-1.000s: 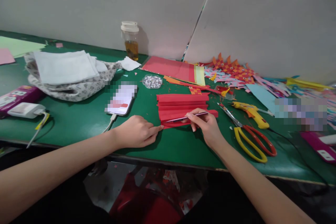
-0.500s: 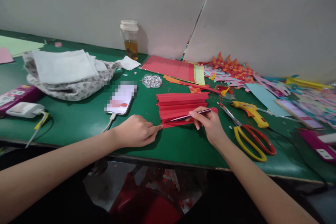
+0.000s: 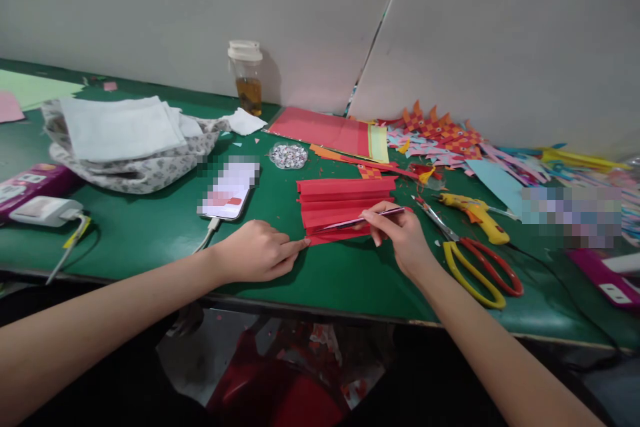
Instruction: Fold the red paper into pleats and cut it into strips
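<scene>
pinching the upper fold of the pleated red paper (image 3: 340, 203), the right hand (image 3: 406, 240) clamps thumb and fingers on it. the left hand (image 3: 255, 252), fingers together, presses its index tip on the near left corner. the paper lies on the green table (image 3: 150, 233), near the scissors (image 3: 475, 260).

Head cam, fwd/down, close on red paper (image 3: 340, 203).

Yellow-and-red scissors (image 3: 457, 245) beside a yellow glue gun (image 3: 475, 212), a phone (image 3: 227, 190), a lidded jar (image 3: 247, 77) by the wall
</scene>
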The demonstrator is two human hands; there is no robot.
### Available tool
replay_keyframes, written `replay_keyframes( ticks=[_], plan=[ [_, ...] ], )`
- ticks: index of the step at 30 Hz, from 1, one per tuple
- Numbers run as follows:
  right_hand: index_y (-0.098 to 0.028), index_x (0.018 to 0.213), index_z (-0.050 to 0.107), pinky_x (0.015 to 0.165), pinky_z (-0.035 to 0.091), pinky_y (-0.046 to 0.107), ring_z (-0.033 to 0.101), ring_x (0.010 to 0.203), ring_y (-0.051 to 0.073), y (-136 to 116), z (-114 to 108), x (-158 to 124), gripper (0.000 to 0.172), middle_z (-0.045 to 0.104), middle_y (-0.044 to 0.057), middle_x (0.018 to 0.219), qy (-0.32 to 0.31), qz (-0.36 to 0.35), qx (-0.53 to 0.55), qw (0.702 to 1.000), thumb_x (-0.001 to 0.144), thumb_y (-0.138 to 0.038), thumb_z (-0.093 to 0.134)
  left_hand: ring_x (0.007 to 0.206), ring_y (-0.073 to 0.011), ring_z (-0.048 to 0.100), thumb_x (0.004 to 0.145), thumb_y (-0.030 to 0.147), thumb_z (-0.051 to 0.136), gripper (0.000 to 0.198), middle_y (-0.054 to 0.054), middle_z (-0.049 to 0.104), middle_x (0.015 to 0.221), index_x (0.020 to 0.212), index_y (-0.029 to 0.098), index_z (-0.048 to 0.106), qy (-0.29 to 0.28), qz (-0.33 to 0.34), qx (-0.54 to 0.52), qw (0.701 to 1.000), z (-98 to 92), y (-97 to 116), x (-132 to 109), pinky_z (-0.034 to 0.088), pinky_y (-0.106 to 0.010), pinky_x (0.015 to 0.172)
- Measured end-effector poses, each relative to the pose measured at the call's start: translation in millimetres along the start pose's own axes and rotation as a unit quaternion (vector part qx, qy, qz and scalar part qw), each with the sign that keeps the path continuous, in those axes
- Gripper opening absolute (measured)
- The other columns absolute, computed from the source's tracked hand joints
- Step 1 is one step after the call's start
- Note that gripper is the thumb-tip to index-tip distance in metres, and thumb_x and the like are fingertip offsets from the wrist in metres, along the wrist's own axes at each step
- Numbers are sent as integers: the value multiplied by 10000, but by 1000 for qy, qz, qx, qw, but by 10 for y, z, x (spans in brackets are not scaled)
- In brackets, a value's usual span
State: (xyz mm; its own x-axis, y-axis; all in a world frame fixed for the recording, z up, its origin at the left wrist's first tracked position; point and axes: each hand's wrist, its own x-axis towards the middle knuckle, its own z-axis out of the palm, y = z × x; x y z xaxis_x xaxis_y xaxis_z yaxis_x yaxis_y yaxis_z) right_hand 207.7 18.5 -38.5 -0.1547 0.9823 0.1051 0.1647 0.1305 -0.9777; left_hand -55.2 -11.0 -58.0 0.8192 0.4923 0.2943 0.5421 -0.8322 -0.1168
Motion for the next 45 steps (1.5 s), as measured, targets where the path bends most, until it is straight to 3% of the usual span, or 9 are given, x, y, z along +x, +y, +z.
replay_keyframes(
  ticks=[10,32,41,43,45],
  plan=[
    [-190,708,591,412,353,252,413,380,80,12,102,-24,182,684,18,673,-30,8,-12,999,757,-362,624,454,-123,543,899,265,365,330,-4,605,558,1113,169,597,-5,-2,-1,1000,-9,5,9,379,-237,449],
    [-180,684,598,418,343,235,427,381,70,25,85,-26,165,697,23,674,-33,10,-2,999,765,-322,622,474,-132,550,905,272,359,336,-2,615,587,1147,180,574,-19,-9,-1,1000,4,4,6,378,-250,464],
    [-169,634,598,386,316,218,448,382,80,-51,-109,28,144,635,4,534,31,16,33,999,714,-281,641,477,-125,559,904,268,353,332,-5,602,581,1152,167,548,-14,-7,5,1000,-2,6,4,392,-244,476],
    [-160,615,592,373,312,214,448,369,77,-45,-132,43,160,626,9,520,39,39,20,998,701,-283,647,502,-131,576,900,269,354,338,-8,619,630,1175,159,516,-16,-13,9,1000,-16,13,19,404,-254,486],
    [-161,629,581,367,311,211,431,349,63,-40,-139,59,161,637,6,551,85,27,4,996,699,-286,653,553,-141,601,895,262,359,339,-19,642,717,1192,152,481,-10,-26,11,1000,-30,19,38,420,-262,505]
  ],
)
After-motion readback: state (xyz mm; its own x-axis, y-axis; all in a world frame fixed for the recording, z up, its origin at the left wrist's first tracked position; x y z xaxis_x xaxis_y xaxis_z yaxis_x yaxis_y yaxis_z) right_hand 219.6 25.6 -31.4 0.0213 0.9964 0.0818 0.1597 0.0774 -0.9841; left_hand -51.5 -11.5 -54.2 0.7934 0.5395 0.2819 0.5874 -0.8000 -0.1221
